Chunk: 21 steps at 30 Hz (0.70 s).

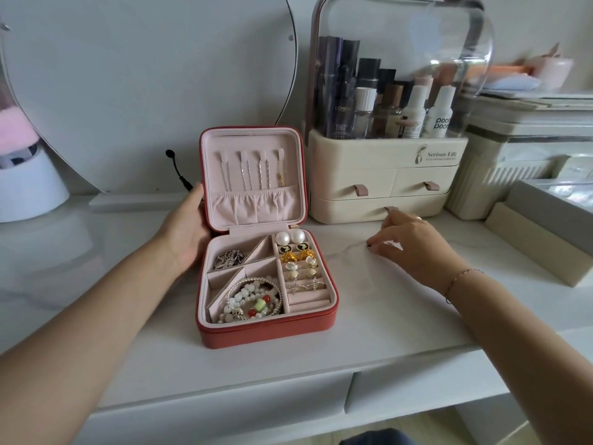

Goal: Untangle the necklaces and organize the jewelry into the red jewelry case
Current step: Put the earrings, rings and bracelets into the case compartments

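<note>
**Case held on the left, loose necklace at your right fingertips**

The red jewelry case (266, 332) sits open on the white counter (385, 322), between your two hands. Your left hand (187, 232) grips its left side at the hinge. The thumb lies along the edge of the raised lid (253, 139) and the fingers are hidden behind it.

Your right hand (414, 248) rests on the counter to the right of the case, apart from it and just in front of the cream makeup organizer (385, 175). Its fingers are curled, and the tips pinch one end of a thin necklace (348, 252). That necklace lies on the counter between the hand and the case, and it is faint against the marble.

Inside the lid, several chains (245, 171) hang from hooks into a gathered pocket. In the base:
- a silver heap (229, 258) fills the back left compartment
- bead bracelets (253, 300) fill the front left one
- pearl and gold earrings (290, 237) sit in the slotted rows on the right
</note>
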### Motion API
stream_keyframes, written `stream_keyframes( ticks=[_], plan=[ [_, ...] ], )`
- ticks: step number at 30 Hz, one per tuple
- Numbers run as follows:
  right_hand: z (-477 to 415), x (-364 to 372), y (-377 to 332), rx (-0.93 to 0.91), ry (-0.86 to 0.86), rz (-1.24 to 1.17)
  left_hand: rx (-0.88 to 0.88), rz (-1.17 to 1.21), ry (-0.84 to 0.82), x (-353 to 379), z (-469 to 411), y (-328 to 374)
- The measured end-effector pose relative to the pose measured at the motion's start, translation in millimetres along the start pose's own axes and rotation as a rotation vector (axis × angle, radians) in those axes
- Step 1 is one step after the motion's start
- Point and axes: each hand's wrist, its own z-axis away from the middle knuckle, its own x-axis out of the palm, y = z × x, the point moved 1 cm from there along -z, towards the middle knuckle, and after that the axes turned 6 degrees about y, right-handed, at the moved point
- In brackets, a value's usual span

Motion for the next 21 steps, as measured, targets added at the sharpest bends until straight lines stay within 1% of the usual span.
stream_keyframes(
  ticks=[2, 7, 10, 12, 13, 15, 16, 18, 21],
  plan=[
    [-3, 1, 0, -0.020, 0.015, 0.011, -0.004, 0.012, -0.011, -1, -2, 0],
    [-3, 0, -3, 0.038, 0.046, 0.011, 0.031, -0.004, -0.015, 0, -1, -1],
    [2, -11, -17, 0.037, 0.136, -0.078, 0.019, 0.018, -0.019, 1, -1, 0],
    [9, -24, -41, -0.004, 0.213, -0.170, 0.003, 0.033, -0.018, 1, -2, -1],
    [14, -30, -58, -0.028, 0.218, -0.244, -0.004, 0.038, -0.020, 1, -2, -1],
    [26, -36, -91, -0.086, 0.135, -0.391, -0.016, 0.069, -0.041, 3, -2, -1],
    [31, -34, -104, -0.132, 0.076, -0.418, -0.021, 0.088, -0.046, 4, -3, -1],
    [37, -26, -118, -0.228, 0.002, -0.398, -0.035, 0.124, -0.043, 5, -4, -1],
    [37, -18, -121, -0.289, 0.014, -0.366, -0.049, 0.132, -0.054, 5, -5, -2]
  ],
)
